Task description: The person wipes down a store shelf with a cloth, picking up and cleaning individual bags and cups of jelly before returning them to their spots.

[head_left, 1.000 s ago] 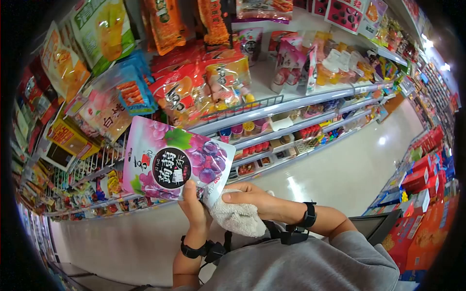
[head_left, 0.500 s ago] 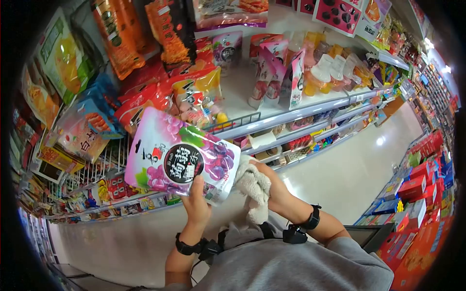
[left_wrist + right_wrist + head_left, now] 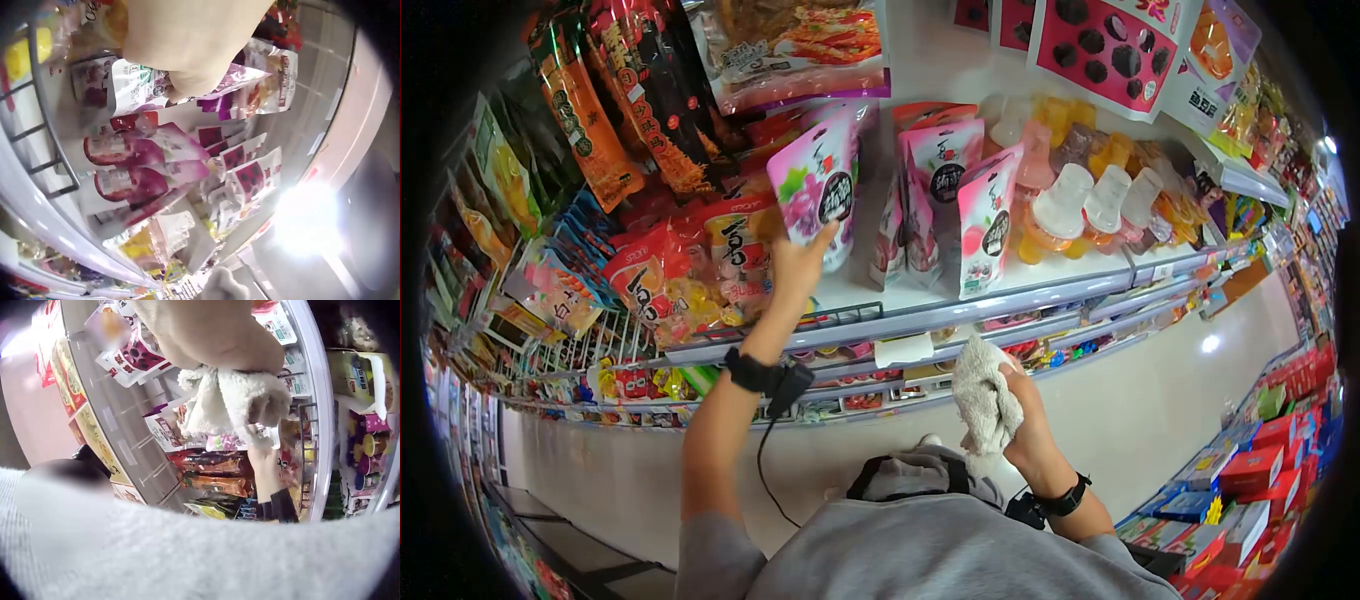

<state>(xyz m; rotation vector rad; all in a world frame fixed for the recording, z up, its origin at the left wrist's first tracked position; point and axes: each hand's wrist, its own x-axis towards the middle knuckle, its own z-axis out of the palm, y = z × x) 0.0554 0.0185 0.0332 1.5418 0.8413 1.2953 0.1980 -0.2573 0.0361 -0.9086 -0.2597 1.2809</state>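
In the head view my left hand [image 3: 798, 268] holds the purple grape jelly pouch [image 3: 815, 180] upright at the shelf, thumb on its front; its other fingers are hidden behind. The left wrist view shows that hand [image 3: 194, 47] around the pouch [image 3: 134, 84]. My right hand [image 3: 1028, 420] grips a crumpled pale cloth [image 3: 985, 395] in front of the shelf edge; the right wrist view has the cloth [image 3: 231, 403] below the hand [image 3: 212, 331]. Pink-and-white pouches [image 3: 992, 222] stand just right of the grape pouch.
Red candy bags [image 3: 650, 280] lie left of the pouch, by a low wire divider [image 3: 840, 316]. Jelly cups [image 3: 1060, 205] fill the right side. Snack packs [image 3: 650, 100] hang above. Boxes [image 3: 1250, 470] are stacked across the aisle at the right.
The grape pouch has gone from before my body up to the shelf in my left hand. My right hand has come away from it, moving right and down with the cloth.
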